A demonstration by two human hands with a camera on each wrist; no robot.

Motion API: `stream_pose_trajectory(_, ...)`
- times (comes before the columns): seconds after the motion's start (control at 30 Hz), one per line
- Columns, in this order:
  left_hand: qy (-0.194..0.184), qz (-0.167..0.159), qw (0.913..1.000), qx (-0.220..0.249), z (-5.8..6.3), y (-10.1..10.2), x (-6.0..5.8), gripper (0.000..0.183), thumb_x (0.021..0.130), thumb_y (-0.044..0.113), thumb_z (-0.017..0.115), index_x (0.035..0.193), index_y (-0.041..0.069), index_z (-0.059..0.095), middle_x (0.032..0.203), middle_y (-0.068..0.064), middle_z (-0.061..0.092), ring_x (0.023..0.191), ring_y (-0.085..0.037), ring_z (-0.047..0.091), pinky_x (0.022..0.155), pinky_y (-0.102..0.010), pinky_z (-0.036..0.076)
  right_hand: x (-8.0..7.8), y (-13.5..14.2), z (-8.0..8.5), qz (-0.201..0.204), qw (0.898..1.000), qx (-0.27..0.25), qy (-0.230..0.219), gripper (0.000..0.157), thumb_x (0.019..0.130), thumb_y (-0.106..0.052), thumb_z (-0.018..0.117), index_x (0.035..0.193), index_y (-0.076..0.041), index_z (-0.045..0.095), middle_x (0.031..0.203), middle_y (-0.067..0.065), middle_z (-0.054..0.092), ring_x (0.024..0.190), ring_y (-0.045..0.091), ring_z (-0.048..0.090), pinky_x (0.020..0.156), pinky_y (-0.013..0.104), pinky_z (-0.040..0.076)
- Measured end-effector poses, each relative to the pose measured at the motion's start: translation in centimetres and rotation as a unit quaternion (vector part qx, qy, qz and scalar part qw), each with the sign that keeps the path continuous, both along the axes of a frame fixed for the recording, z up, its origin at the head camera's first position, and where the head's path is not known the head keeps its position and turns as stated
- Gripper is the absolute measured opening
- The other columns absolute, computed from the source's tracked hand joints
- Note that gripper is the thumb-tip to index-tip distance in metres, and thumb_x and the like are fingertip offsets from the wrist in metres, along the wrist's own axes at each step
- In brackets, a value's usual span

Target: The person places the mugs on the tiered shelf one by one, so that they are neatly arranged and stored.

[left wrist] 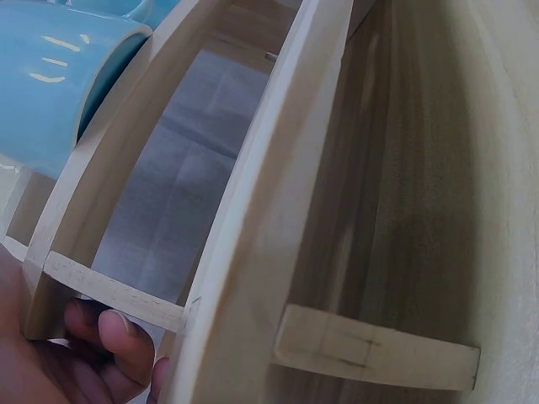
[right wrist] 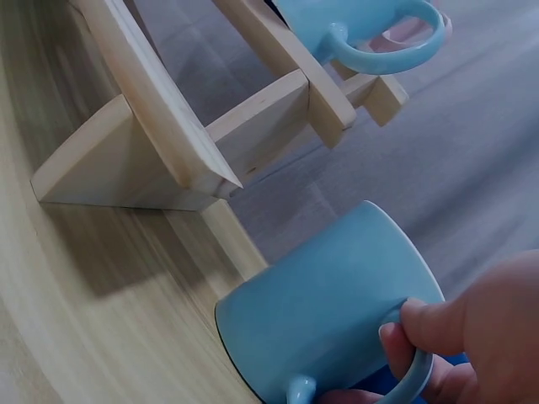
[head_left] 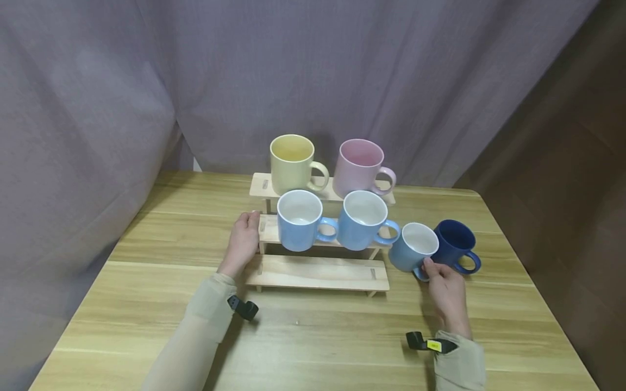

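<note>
A three-tier wooden rack stands in the middle of the table. My left hand grips the left end of its middle tier, with curled fingers showing beside the side support in the left wrist view. To the right of the rack, my right hand pinches the handle of a light blue mug with a white inside. In the right wrist view the thumb presses the top of the handle, and the mug's base is at the tabletop. A dark blue mug stands just behind and right of it.
On the top tier sit a yellow mug and a pink mug. Two more light blue mugs, a left one and a right one, occupy the middle tier. Grey curtain hangs behind the wooden table.
</note>
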State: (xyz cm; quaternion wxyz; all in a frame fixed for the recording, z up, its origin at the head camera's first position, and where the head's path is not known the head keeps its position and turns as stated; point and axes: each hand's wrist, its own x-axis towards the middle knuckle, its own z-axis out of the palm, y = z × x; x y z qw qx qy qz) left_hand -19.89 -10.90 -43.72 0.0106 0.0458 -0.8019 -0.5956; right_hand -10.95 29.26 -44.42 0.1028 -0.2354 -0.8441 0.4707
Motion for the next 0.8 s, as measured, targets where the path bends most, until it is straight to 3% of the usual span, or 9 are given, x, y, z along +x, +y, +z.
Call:
stream_pose_trajectory(0.43, -0.009, -0.004, 0.9999, 0.005, 0.2, 0.0, 0.1, 0.049, 0.106, 0.042, 0.031, 0.120, 0.000, 0.051, 0.080, -0.010, 0.050, 0.054, -0.016, 0.048, 0.048, -0.029, 0.045, 1.5, 0.5, 0.7, -0.002, 1.000, 0.004, -0.007, 0.050, 0.100, -0.040, 0.050, 0.107, 0.006, 0.065, 0.092, -0.002, 0.062, 0.086, 0.011, 0.048, 0.078, 0.025, 0.037)
stream_pose_trajectory(0.67, -0.009, 0.000, 1.0000, 0.004, 0.3, 0.1, 0.1, 0.049, 0.106, 0.042, 0.032, 0.119, -0.001, 0.052, 0.079, -0.010, 0.050, 0.053, -0.016, 0.049, 0.048, -0.030, 0.045, 3.2, 0.7, 1.7, -0.001, 0.999, -0.030, -0.029, 0.054, 0.101, -0.042, 0.046, 0.117, 0.007, 0.061, 0.111, 0.013, 0.060, 0.089, 0.003, 0.054, 0.075, 0.015, 0.050)
stream_pose_trajectory(0.8, -0.007, 0.000, 1.0000, 0.003, 0.2, 0.0, 0.1, 0.048, 0.106, 0.041, 0.031, 0.118, -0.001, 0.052, 0.076, -0.009, 0.049, 0.052, -0.016, 0.048, 0.047, -0.029, 0.044, 4.4, 0.9, 2.6, -0.004, 0.997, -0.080, -0.019, 0.053, 0.101, -0.038, 0.048, 0.124, 0.009, 0.055, 0.108, 0.008, 0.058, 0.092, 0.001, 0.056, 0.078, 0.017, 0.053)
